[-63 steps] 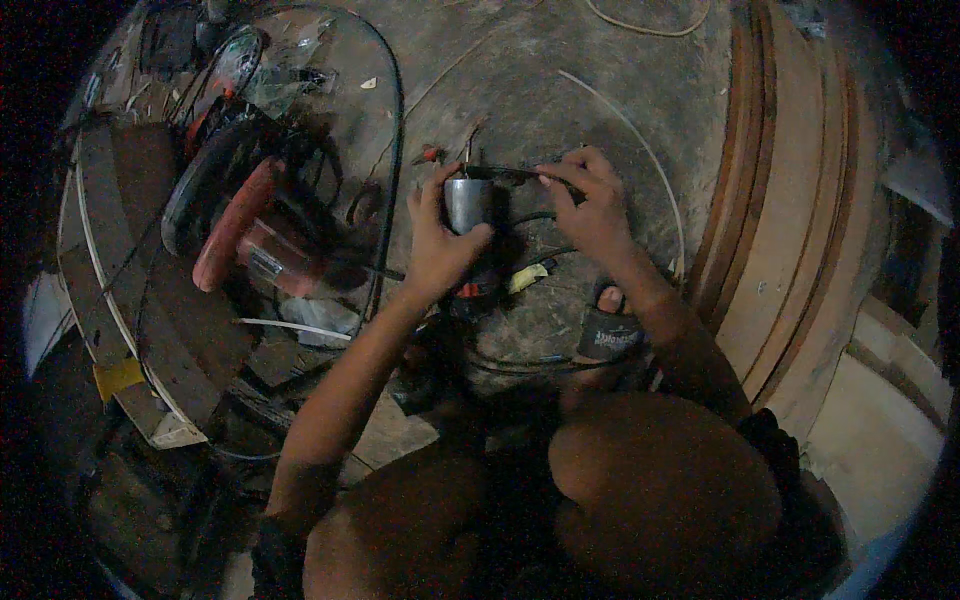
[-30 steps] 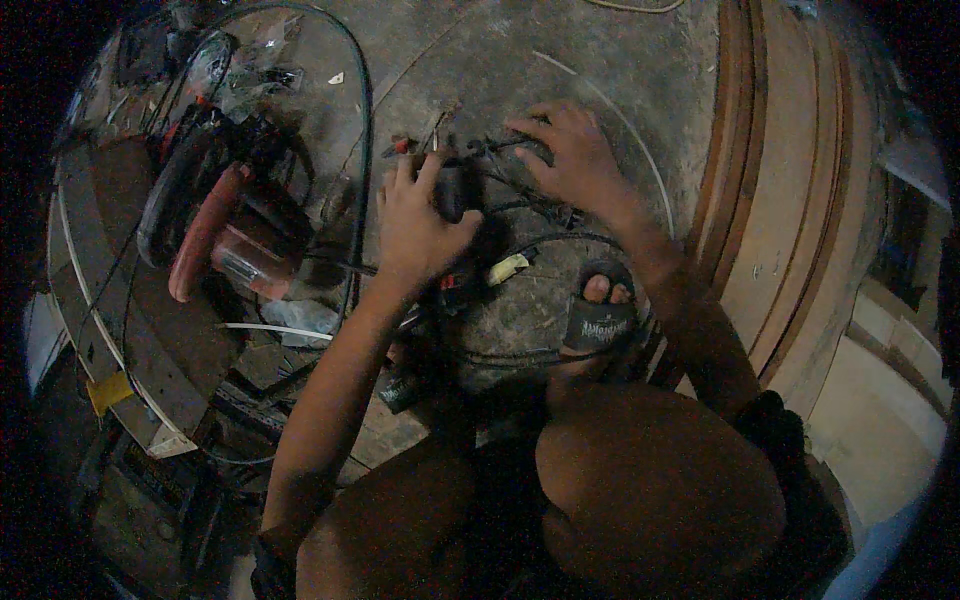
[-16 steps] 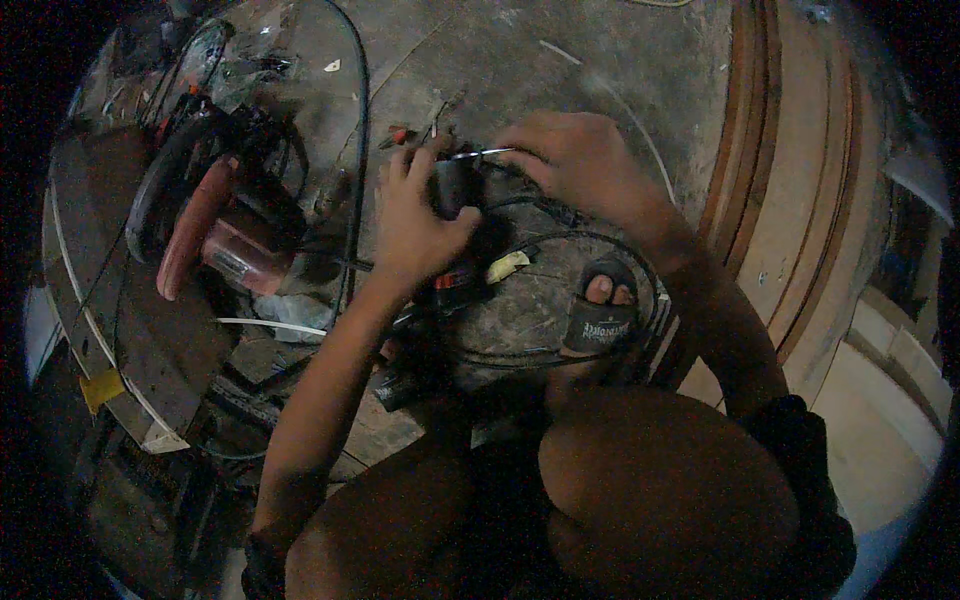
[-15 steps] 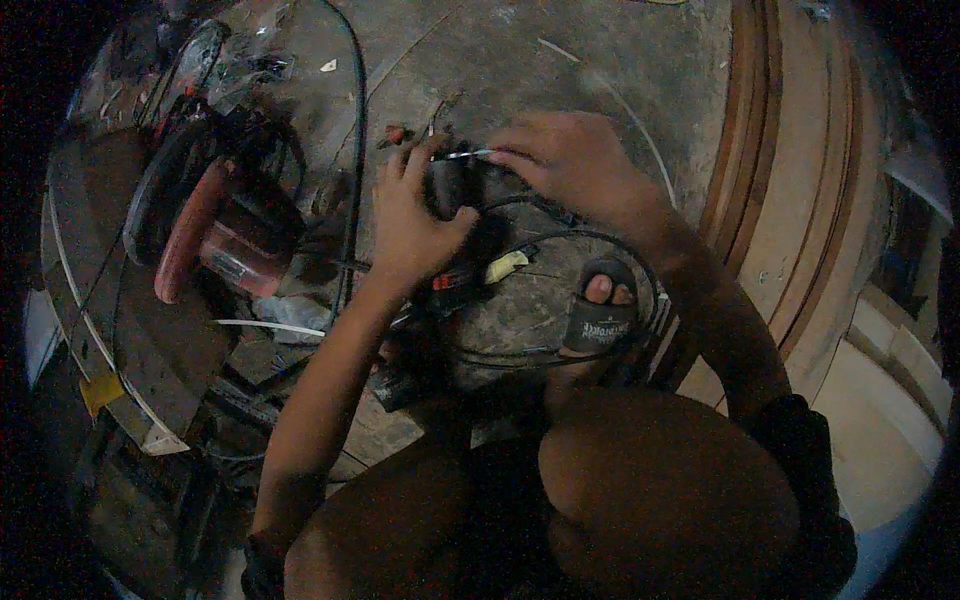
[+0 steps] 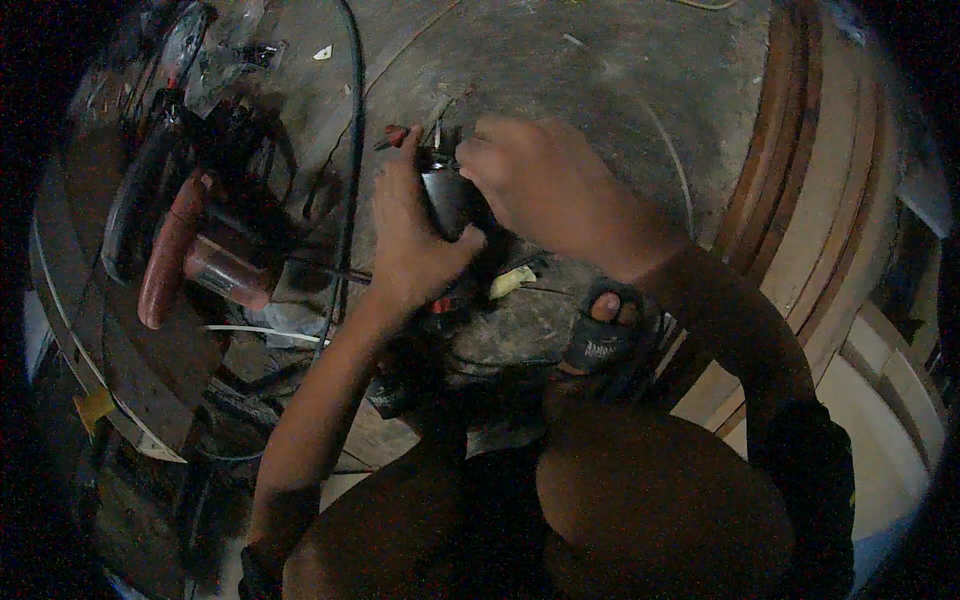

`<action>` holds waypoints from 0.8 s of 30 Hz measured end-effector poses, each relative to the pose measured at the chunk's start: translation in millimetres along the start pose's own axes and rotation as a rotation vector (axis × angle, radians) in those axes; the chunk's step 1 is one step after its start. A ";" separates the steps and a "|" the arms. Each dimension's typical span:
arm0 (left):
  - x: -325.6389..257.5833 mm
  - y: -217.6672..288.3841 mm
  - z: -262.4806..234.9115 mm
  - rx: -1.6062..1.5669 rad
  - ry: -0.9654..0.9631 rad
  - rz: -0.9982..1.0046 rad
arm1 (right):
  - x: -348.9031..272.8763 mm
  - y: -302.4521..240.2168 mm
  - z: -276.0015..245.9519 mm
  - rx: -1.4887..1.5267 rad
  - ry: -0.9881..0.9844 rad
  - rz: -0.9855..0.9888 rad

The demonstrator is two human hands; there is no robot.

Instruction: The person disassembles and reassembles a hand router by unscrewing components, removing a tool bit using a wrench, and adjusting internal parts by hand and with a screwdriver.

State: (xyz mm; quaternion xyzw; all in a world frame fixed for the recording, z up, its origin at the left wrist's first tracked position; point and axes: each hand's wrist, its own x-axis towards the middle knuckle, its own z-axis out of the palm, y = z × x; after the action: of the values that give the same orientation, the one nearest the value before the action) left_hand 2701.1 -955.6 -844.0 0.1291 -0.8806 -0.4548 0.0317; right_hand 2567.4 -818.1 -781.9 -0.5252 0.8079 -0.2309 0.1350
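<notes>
My left hand (image 5: 405,215) is wrapped around the side of a dark, rounded tool body (image 5: 447,200) with a shiny metal end, thumb on the near side. Over that metal end, my right hand (image 5: 530,175) has its fingers curled together, blurred by motion. What they pinch is hidden. Just beyond my left fingertips lies a small reddish piece (image 5: 396,135) on the floor. A thin pale piece (image 5: 437,132) stands out past the metal end. Below the tool is a yellowish scrap (image 5: 512,282), with a small red part (image 5: 443,304) beside my left wrist.
At left lies a red-handled power tool (image 5: 175,250) on dark boards, among tangled cords. A thick black cable (image 5: 354,130) crosses the concrete floor (image 5: 560,70). Long wooden boards (image 5: 800,200) line the right side. My sandalled foot (image 5: 600,335) is below my right forearm.
My right hand has moved left onto the tool's metal end. The thin shiny metal piece seen at its fingertips is now hidden. The black cable loop beneath my right forearm no longer shows clearly.
</notes>
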 end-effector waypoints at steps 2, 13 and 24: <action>-2.1 -4.7 1.1 -0.038 -0.004 -0.002 | -1.9 -5.0 1.9 0.019 0.011 0.021; -4.3 -2.9 -2.6 -0.179 -0.011 -0.115 | -27.4 35.6 31.8 0.339 0.161 0.032; -3.1 -1.2 -9.2 -0.265 -0.081 -0.195 | -47.3 53.0 60.5 0.382 0.198 -0.011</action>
State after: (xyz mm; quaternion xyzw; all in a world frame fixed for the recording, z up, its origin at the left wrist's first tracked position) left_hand 2705.9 -962.8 -839.4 0.1900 -0.7968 -0.5727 -0.0316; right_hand 2573.2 -770.9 -862.2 -0.4691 0.7560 -0.4309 0.1510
